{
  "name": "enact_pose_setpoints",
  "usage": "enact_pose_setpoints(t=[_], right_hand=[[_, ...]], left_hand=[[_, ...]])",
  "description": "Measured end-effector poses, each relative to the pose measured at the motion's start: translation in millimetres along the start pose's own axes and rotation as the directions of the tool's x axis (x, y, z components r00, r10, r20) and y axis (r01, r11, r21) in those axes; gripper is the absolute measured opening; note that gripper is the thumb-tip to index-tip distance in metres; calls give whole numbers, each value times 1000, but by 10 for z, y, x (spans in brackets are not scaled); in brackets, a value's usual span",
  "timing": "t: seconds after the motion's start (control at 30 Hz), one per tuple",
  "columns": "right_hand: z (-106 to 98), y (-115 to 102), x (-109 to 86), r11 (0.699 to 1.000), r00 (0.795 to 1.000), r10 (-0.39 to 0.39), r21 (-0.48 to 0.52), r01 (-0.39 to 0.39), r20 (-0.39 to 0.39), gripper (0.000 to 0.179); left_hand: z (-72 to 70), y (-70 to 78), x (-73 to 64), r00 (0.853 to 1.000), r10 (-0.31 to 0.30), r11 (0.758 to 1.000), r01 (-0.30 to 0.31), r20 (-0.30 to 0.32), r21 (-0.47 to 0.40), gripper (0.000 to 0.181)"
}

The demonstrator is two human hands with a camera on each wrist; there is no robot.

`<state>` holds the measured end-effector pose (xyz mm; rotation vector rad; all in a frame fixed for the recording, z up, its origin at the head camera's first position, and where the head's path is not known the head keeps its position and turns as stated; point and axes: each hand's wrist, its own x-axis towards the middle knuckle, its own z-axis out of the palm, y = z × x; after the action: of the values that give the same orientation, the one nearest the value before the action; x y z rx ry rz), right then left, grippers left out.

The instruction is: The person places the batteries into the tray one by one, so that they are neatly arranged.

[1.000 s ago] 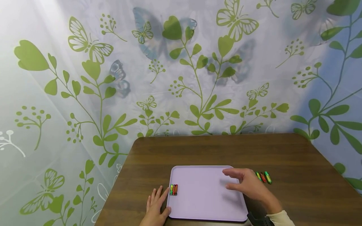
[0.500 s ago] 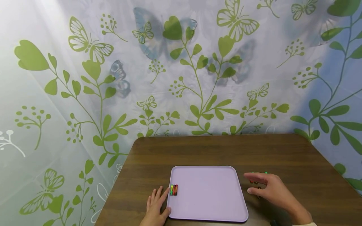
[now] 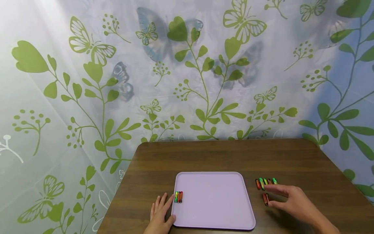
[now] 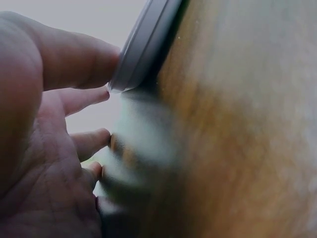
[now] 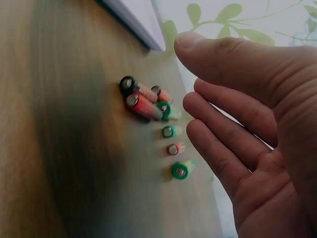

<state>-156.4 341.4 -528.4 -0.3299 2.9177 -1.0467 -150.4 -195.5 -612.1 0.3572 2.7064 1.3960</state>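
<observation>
A lilac tray [image 3: 214, 200] lies on the table, bearing a short row of red and green batteries [image 3: 179, 197] near its left edge. My left hand [image 3: 160, 213] rests at the tray's left side, fingers spread, thumb and index fingertips at the rim. To the right of the tray, a pair of red-and-black batteries [image 3: 265, 199] lies in front of a row of several red and green batteries [image 3: 261, 184]. Close to them is my right hand [image 3: 295, 201], thumb and fingers apart with nothing between them. It covers part of the back row in the head view.
The brown wooden table [image 3: 222, 156] reaches back to a pale curtain [image 3: 163, 81] printed with green leaves and butterflies. In the right wrist view, the tray's corner [image 5: 143, 25] shows beyond the batteries.
My right hand has moved right, from above the tray to the batteries on the table. The left hand and the batteries on the tray stay in place.
</observation>
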Motion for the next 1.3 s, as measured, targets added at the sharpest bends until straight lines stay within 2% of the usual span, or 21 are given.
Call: enact_pose_setpoints(t=[0.17,0.3,0.5,0.87,1.07,1.3], right_hand=[[14,57,-20,999,999,32,-28,-31,17,56],[69,89,-22,998,999,40,-56,-41,-15,54],[176,153,-25,996,995,-14,-92,5,-96,53],[266,170,-35,987,988,-45,-157,21,-148,48],[263,175,-43,981,985,-46,-193,13,-166,46],[139,127,-48,982,991,-11,-190,-15,-135,44]], left_hand=[[1,-26,-3,1000,3,1000,-3,-5,2,74],[-3,-33,-7,1000,0,1000,0,-7,5,74],[-15,-29,-7,1000,-9,1000,9,2,-2,74],[-25,-21,-20,1000,-10,1000,10,11,-3,73],[-6,-45,-11,1000,3,1000,-3,-8,3,74],[19,-47,-15,999,25,1000,-25,-38,6,75]])
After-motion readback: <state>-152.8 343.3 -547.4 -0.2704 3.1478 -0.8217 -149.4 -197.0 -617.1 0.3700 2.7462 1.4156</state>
